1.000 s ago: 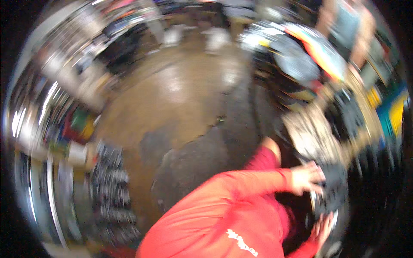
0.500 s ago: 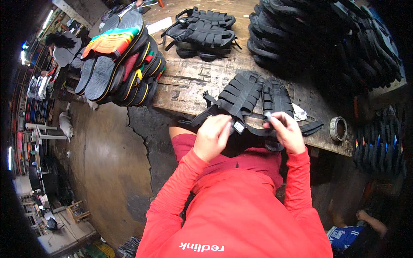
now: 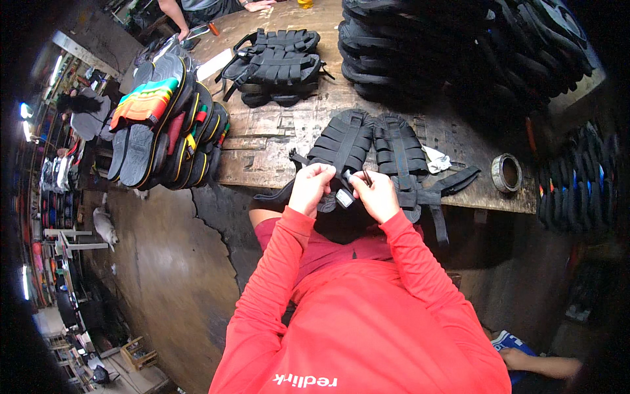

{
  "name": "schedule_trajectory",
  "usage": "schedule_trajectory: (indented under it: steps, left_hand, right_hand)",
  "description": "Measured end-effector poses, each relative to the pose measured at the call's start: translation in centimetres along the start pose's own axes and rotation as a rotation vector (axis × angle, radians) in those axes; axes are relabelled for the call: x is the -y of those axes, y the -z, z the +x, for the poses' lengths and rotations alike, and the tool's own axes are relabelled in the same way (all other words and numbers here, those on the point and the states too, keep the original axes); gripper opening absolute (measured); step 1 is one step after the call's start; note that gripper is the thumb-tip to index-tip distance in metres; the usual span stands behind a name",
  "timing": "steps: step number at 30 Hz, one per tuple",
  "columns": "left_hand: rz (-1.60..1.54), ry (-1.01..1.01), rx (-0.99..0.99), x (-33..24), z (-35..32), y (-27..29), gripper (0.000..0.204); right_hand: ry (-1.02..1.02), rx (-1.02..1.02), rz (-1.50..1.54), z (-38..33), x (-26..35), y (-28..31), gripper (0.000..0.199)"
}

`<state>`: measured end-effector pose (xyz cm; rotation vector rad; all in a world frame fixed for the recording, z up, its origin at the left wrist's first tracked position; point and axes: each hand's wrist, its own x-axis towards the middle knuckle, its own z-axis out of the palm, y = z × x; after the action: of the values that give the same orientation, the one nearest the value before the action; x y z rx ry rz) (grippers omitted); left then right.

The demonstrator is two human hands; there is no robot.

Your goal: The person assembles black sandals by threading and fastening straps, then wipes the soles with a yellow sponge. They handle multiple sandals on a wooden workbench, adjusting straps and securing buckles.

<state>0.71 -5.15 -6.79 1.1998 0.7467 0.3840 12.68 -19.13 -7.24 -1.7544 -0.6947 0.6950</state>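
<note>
A pair of black strapped sandals (image 3: pixel 371 141) lies on the wooden workbench (image 3: pixel 275 138) in front of me. My left hand (image 3: pixel 310 188) pinches a black strap of the left sandal at the bench's near edge. My right hand (image 3: pixel 376 194) grips the same strap close beside it, with a small white tag (image 3: pixel 344 198) showing between the two hands. Both sleeves are red.
Another pair of black sandals (image 3: pixel 275 65) lies farther back. Stacked soles, some coloured (image 3: pixel 164 131), stand at the bench's left end. Tall stacks of black soles (image 3: pixel 459 46) fill the far right. A tape roll (image 3: pixel 506 173) sits at right. Another person's arm (image 3: pixel 174 13) reaches in at the top.
The view has swung from the floor and shelves to the bench. Both hands have drawn closer together on the sandal strap at the bench edge.
</note>
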Motion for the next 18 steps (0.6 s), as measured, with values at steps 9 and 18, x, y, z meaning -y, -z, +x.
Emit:
schedule_trajectory:
  steps: [9,18]
  left_hand:
    - [-0.276,0.14,0.026,-1.1,-1.6,-0.4,0.011]
    - [-0.308,0.122,0.026,-0.1,-1.7,-0.1,0.013]
  right_hand:
    - [-0.133,-0.018,0.142,-1.2,1.4,1.1,0.018]
    - [-0.086,0.03,0.236,-0.1,1.6,-0.5,0.024]
